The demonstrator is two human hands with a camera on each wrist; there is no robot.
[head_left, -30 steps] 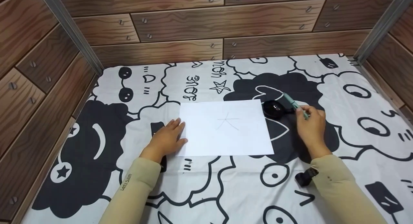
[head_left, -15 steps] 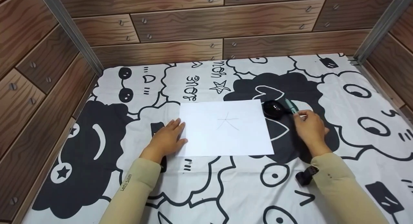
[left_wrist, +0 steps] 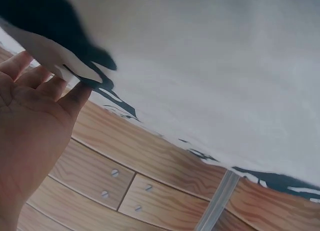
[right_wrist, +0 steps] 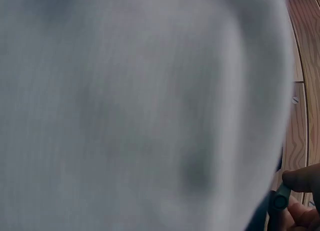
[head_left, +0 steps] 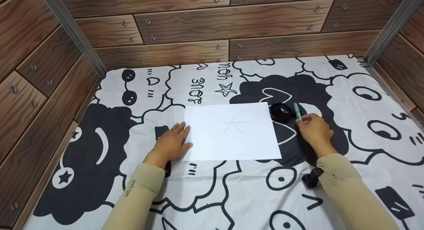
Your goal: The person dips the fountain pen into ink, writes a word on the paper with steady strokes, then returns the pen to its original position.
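A white sheet of paper [head_left: 212, 140] lies on the patterned cloth, with a few thin pencil-like strokes crossing near its middle. My left hand [head_left: 170, 143] rests on its left edge, fingers spread and extended. To the right of the sheet, my right hand [head_left: 316, 132] pinches a green pen [head_left: 297, 110] that points away from me over the dark print. Beside the pen is a glossy black oval thing [head_left: 281, 111] whose kind I cannot tell. In the right wrist view the pen's end [right_wrist: 281, 198] shows between thumb and fingers; blurred cloth fills most of that view.
The black-and-white cartoon cloth [head_left: 205, 187] covers the table. Wood-print panels [head_left: 185, 28] stand behind and at both sides, with grey metal posts [head_left: 71, 32] in the corners. A small black device [head_left: 311, 177] sits at the right wrist.
My right hand has moved slightly left and toward me, and the pen has turned from slanting left to more nearly straight ahead. The left hand and the paper have stayed put.
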